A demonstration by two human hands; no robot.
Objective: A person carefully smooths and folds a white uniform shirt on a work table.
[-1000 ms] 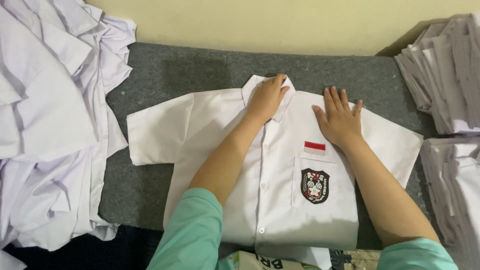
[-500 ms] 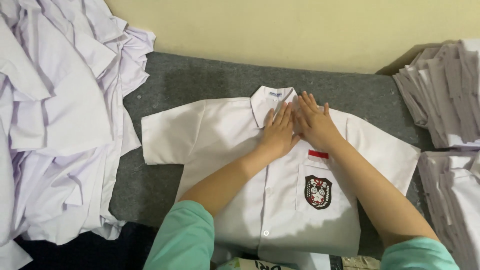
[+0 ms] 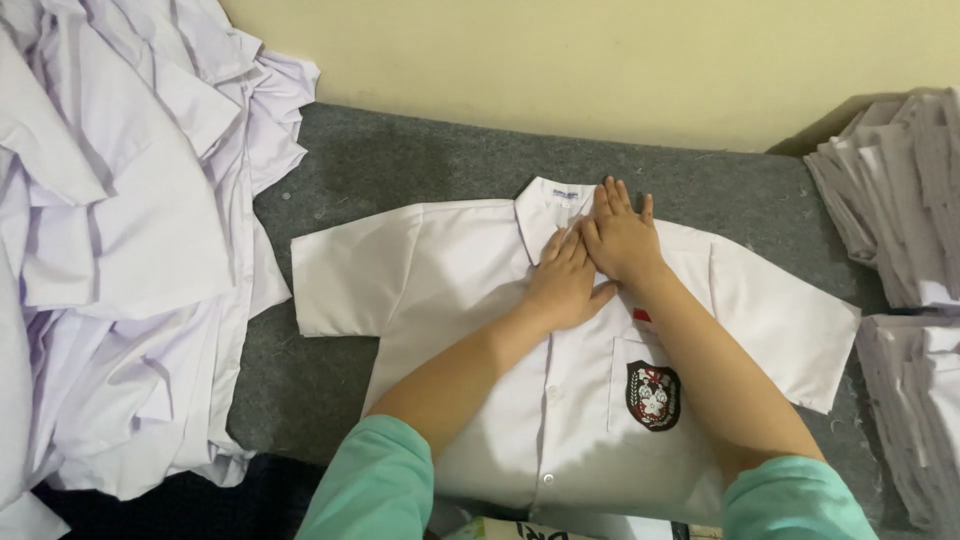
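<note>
Head view, looking straight down: a white short-sleeved cotton school shirt lies flat, front up, on a dark grey felt-like mat with a fuzzy, speckled surface. The shirt sits in the middle of the mat, collar toward the far wall, both sleeves spread out sideways. Its buttoned placket runs down the centre with small pale round buttons, and a chest pocket carries a dark shield-shaped embroidered badge, with a small red strip just above the pocket.

The left hand lies palm down on the shirt just below the collar, fingers held together and flat against the cloth. The right hand is also palm down, fingers straight and only slightly apart, resting by the collar with its inner edge overlapping the left hand's fingertips. Neither hand pinches any fabric; both press flat. Both forearms are bare, ending in mint-green knit sleeves at the bottom edge.

To the left, a loose rumpled heap of white shirts spills over the mat's edge, full of soft folds and creases. To the right, neatly folded white shirts stand in layered stacks, their edges forming thin parallel lines. Behind the mat rises a smooth cream-yellow wall.
</note>
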